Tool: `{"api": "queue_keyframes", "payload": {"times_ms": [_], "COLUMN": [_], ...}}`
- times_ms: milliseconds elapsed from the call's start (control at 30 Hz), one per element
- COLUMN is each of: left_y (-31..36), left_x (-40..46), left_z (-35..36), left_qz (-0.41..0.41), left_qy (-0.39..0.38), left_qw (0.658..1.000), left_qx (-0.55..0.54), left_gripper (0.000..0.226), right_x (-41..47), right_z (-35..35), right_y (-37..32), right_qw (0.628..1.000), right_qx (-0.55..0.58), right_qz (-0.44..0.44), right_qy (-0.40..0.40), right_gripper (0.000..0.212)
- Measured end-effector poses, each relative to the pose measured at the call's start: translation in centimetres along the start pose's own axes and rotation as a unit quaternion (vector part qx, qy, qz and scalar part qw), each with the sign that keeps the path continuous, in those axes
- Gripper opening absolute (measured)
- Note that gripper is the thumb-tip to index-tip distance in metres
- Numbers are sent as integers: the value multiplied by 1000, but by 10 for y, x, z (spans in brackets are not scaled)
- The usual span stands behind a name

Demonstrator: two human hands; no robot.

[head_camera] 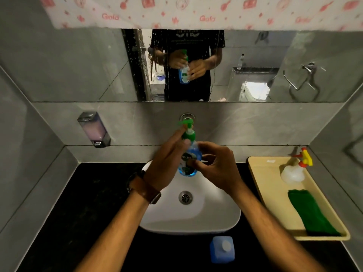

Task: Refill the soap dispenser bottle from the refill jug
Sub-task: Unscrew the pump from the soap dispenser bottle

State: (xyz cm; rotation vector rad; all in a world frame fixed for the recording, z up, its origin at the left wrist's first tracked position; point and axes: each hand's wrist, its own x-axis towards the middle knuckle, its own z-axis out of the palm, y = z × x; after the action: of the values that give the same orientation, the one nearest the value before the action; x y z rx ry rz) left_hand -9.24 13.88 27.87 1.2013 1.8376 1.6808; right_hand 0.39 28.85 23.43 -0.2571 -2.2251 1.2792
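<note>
Just above the sink (216,218), both hands hold the soap dispenser bottle (189,163) upright.

Its long axis runs roughly vertical, base down over the basin and green pump (187,128) at the top, the pump's nozzle pointing toward the person's left. The left hand (167,165), with a brown-strapped watch (144,188) on its wrist, has its fingers at the green collar, the forefinger reaching up to the pump head and the thumb against the neck. The right hand (214,165) grips the blue body, fingers curled across the label. The refill jug (222,249), blue with a pale cap, stands on the black counter (88,222) just in front of the sink, well apart from both hands. A yellow tray (275,203) to the right carries a spray bottle (294,169) and a green cloth (310,213).
</note>
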Motion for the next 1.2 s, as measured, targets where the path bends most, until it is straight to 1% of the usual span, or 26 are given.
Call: {"api": "queue_keyframes", "payload": {"times_ms": [133, 200, 267, 333, 400, 533, 600, 733, 833, 933, 1000, 1100, 1200], "left_y": [5, 6, 6, 5, 3, 4, 4, 12, 12, 3, -13, -53, -100], "left_x": [-2, 1, 5, 9, 11, 7, 5, 3, 1, -11, -27, -57, -98], "left_z": [-10, -13, -17, -21, -23, -26, -28, -39, -54, -68, -74, -79, -78], "left_qz": [62, 53, 43, 51, 54, 41, 36, 30, 13, -1, -33, -113, -183], "left_qy": [74, 108, 112, 89, 77, 108, 139, 217, 270, 304, 322, 349, 369], "left_qw": [991, 989, 988, 982, 978, 985, 986, 975, 962, 949, 941, 919, 898], "left_qx": [91, 86, 94, 158, 183, 127, 85, 36, -35, -76, -99, -147, -154], "left_gripper": [33, 31, 33, 35, 36, 33, 31, 27, 23, 23, 19, 17, 19], "right_x": [3, 4, 3, 3, 3, 2, -1, -11, -21, -37, -49, -69, -98], "right_z": [-5, -2, 2, 5, 7, 10, 11, 15, 19, 25, 29, 36, 50], "right_y": [0, -1, -4, -5, -5, -2, 3, 18, 30, 41, 48, 58, 66], "right_qw": [1000, 1000, 1000, 1000, 1000, 1000, 1000, 999, 999, 996, 992, 986, 984], "right_qx": [-5, -5, -9, -15, -21, -14, -9, -5, -17, -11, 2, 24, 34], "right_qz": [9, 10, 2, -7, -11, -14, -16, 15, 33, 72, 109, 145, 155], "right_qy": [11, 4, -2, -4, -5, -10, -15, -36, -39, -48, -62, -80, -77], "right_gripper": [49, 49, 48, 47, 47, 46, 46, 47, 48, 52, 53, 56, 56]}}
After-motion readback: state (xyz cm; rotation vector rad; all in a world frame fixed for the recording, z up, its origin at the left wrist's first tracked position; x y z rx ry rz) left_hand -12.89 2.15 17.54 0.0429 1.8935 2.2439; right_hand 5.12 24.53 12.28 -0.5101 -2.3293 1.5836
